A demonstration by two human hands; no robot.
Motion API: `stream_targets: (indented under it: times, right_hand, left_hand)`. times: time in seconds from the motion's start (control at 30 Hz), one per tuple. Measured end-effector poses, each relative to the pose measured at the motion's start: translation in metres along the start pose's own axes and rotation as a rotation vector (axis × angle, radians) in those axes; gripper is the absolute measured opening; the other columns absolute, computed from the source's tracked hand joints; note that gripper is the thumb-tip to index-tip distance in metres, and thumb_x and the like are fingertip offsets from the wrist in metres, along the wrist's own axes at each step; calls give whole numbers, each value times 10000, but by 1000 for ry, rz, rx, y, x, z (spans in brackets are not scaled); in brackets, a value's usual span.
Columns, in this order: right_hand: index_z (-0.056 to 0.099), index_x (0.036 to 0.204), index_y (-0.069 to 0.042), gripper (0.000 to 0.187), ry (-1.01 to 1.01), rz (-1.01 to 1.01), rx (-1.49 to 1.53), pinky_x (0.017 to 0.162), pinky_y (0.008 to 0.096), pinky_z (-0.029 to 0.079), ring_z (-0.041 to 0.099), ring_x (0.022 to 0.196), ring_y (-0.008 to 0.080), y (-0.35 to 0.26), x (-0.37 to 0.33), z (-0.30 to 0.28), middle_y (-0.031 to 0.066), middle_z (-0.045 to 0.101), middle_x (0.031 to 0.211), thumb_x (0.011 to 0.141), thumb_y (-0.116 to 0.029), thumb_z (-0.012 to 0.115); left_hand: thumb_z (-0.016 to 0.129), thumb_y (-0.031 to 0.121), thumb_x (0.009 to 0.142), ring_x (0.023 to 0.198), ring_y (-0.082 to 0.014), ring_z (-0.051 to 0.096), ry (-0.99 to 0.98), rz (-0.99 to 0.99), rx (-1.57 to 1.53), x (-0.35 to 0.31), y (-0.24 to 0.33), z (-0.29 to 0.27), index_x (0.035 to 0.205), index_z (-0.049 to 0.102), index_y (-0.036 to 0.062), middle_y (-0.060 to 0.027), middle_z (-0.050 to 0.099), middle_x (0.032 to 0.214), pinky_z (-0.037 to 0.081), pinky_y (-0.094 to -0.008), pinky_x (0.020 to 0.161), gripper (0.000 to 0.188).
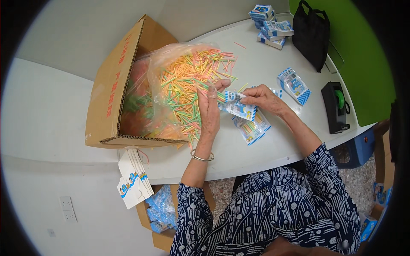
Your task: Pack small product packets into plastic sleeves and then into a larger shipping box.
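Note:
My left hand [209, 112] is closed around a small bundle of thin pastel sticks [221, 97], whose ends point toward a blue-and-white plastic packet [233, 96]. The fingers of my right hand [261, 99] pinch that packet at its right side. Whether the stick ends are inside the packet is hard to make out. Just beneath both hands, several filled packets [252, 129] lie overlapping on the white table [230, 158]. Left of my hands, a large heap of orange, yellow, green and pink sticks [181, 79] spills from a clear plastic bag [154, 70].
The bag comes out of a tipped cardboard box [109, 94]. Folded white cartons [136, 181] hang at the table's near left edge, above packets in a floor box [162, 209]. Rightward are a packet [294, 85], tape dispenser [333, 106], black bag [311, 36] and small boxes [273, 29].

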State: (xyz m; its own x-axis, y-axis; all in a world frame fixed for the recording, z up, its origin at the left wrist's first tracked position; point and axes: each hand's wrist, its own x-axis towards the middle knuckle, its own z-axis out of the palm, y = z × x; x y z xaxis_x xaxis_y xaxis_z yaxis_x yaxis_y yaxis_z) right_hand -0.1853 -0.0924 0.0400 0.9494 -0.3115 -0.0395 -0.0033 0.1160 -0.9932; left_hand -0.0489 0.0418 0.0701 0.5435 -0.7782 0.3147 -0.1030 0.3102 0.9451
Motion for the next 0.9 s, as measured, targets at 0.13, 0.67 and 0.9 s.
stream_targets:
  times: [0.13, 0.67, 0.9]
  right_hand:
    - [691, 1012, 15, 238, 13, 29, 51, 707, 217, 453, 573, 756, 56, 2, -2, 1, 13, 675, 823, 846, -152, 658]
    - [687, 1024, 17, 254, 9, 41, 65, 707, 203, 470, 589, 758, 46, 8, -7, 3, 24, 691, 847, 874, -183, 643]
    - [677, 1049, 17, 267, -45, 48, 69, 718, 207, 473, 595, 782, 53, 11, -7, 5, 32, 697, 878, 888, -190, 627]
  left_hand:
    - [385, 352, 1001, 1092, -257, 573, 10, -21, 81, -7, 1, -1, 1127, 514, -49, -178, 604, 1108, 437, -380, 953, 440]
    - [351, 296, 1014, 1075, -298, 587, 29, -7, -110, -12, 4, -3, 1105, 366, -6, -213, 564, 1152, 465, -389, 936, 317]
    - [350, 286, 1016, 1070, -280, 590, -25, -62, -131, -15, 5, -6, 1115, 369, -8, -196, 587, 1123, 464, -374, 934, 311]
